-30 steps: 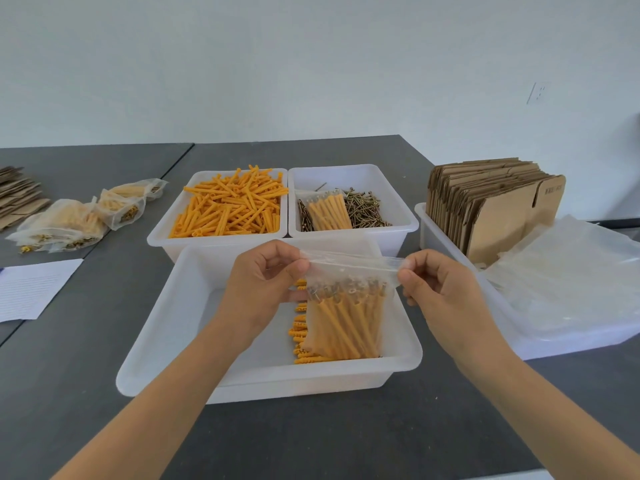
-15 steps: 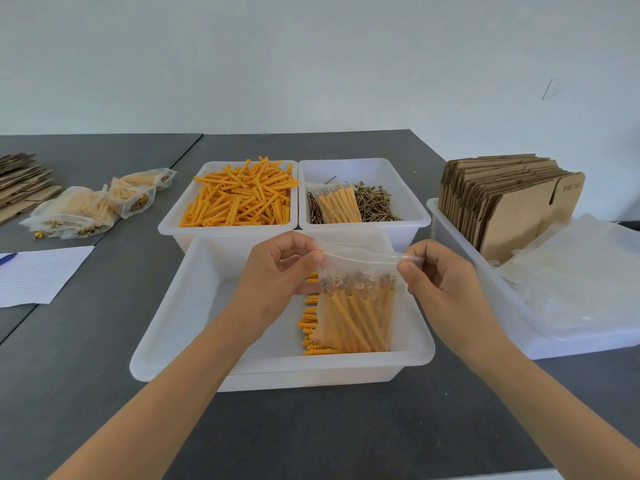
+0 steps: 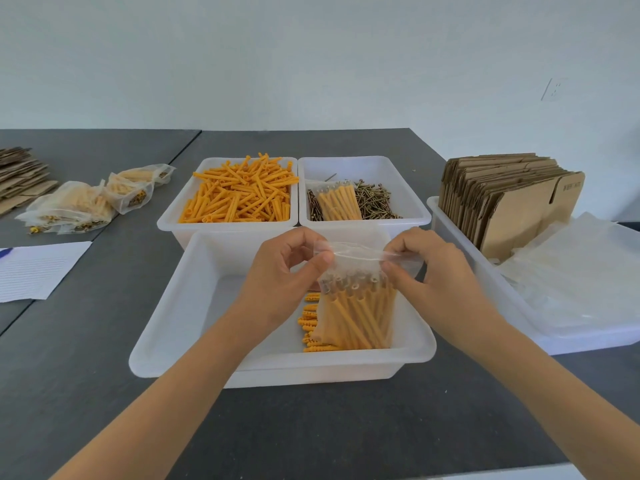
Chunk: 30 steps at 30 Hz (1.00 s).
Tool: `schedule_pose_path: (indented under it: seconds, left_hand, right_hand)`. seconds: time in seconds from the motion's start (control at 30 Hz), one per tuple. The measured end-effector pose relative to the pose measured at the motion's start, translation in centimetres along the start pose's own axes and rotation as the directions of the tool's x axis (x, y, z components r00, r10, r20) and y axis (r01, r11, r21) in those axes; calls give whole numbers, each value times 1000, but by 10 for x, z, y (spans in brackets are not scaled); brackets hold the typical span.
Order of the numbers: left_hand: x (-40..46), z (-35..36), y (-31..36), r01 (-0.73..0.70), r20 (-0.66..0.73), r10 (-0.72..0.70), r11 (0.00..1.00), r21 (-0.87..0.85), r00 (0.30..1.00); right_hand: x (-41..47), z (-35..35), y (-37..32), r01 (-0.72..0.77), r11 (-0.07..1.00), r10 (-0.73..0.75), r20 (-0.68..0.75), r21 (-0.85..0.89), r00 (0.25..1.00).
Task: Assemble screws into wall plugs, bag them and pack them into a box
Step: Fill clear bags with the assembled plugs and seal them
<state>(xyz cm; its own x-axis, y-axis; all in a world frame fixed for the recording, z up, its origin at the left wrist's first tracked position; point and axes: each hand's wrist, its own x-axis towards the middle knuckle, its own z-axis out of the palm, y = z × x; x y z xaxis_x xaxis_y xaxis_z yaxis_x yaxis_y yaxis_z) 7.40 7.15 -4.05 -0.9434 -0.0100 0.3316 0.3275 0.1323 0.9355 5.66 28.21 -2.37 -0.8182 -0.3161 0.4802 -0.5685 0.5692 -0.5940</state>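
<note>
a small packing workstation, plain and bare-walled: a grey desk (image 3: 104, 341) set out with white bins. beyond the grip sit a bin of loose orange wall plugs (image 3: 239, 199) and one of screws (image 3: 377, 202); to its right flat cardboard boxes (image 3: 502, 202) and clear bags (image 3: 571, 271); far left, filled bags (image 3: 69, 206).

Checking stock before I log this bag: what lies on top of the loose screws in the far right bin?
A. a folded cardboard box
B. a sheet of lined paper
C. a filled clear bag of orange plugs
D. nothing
C: a filled clear bag of orange plugs lies on the loose screws in that bin.
</note>
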Motion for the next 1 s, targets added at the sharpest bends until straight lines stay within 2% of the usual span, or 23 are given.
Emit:
schedule_pose_path:
  seconds: [0.2, 0.43, 0.6, 0.67, 0.77, 0.9, 1.0]
  left_hand:
    - [-1, 2, -1, -64, -7, 65, 988, 140, 998]
    - [-3, 5, 2, -122, 15, 121, 982, 146, 993]
    - [-3, 3, 2, -131, 0, 135, 959, 250, 991]
    - [-2, 2, 8, -199, 35, 200, 910, 365, 979]
    - [3, 0, 17, -299, 137, 269, 781, 549, 953]
    - [5, -4, 24, -406, 269, 305, 632, 660, 913]
    - [4, -4, 24, -452, 311, 334, 545, 706, 890]
  right_hand:
    - [3, -2, -4, -22, 997, 18, 56, 77, 998]
    - [9, 2, -18, 72, 988, -64, 60, -137, 996]
    - [11, 5, -23, 127, 964, -115, 65, -233, 991]
    - [10, 5, -24, 155, 952, -142, 66, -264, 988]
    - [10, 6, -25, 193, 934, -182, 65, -302, 981]
    - [11, 9, -26, 236, 902, -219, 89, -361, 972]
    - [10, 10, -27, 259, 893, -245, 86, -368, 966]
